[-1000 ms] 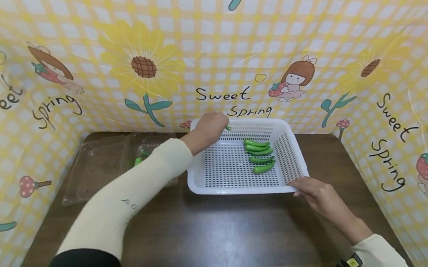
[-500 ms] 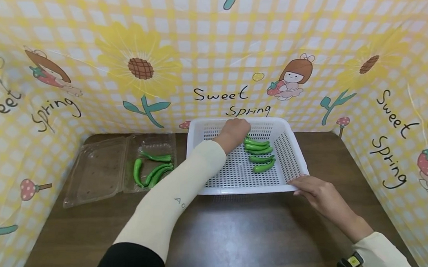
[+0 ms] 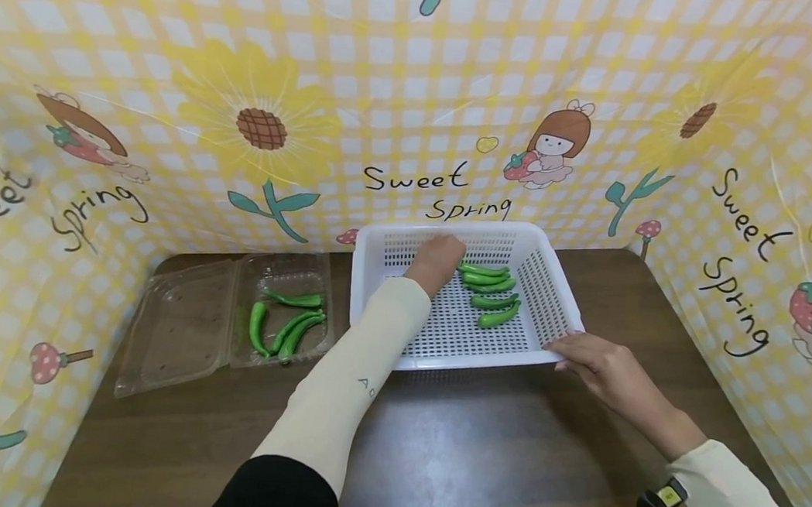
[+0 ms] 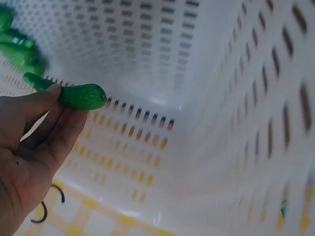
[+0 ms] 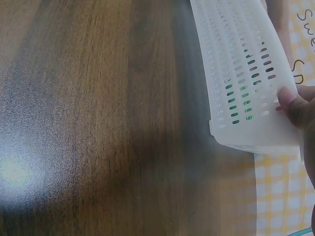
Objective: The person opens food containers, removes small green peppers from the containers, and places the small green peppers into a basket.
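My left hand (image 3: pixel 437 262) is inside the white perforated plastic basket (image 3: pixel 469 365), near its back wall. In the left wrist view its thumb and fingers pinch a green chili pepper (image 4: pixel 83 96) by its middle, close over the basket's floor. Several more green chili peppers (image 3: pixel 492 302) lie in a rough column in the basket, just right of this hand. My right hand (image 3: pixel 598 362) grips the basket's front right corner. In the right wrist view, the thumb (image 5: pixel 291 104) presses on the outer side of the basket wall.
Left of the basket stands a hinged clear plastic box (image 3: pixel 236 313), lid laid back, with several green chili peppers (image 3: pixel 296 330) inside. Both containers sit on a dark wooden table (image 3: pixel 477 459). A yellow checked cloth (image 3: pixel 402 83) walls in the back and sides.
My left hand has moved rightward from the basket's back left rim and lowered into the basket, uncovering the peppers in the clear box. My right hand stays at the corner.
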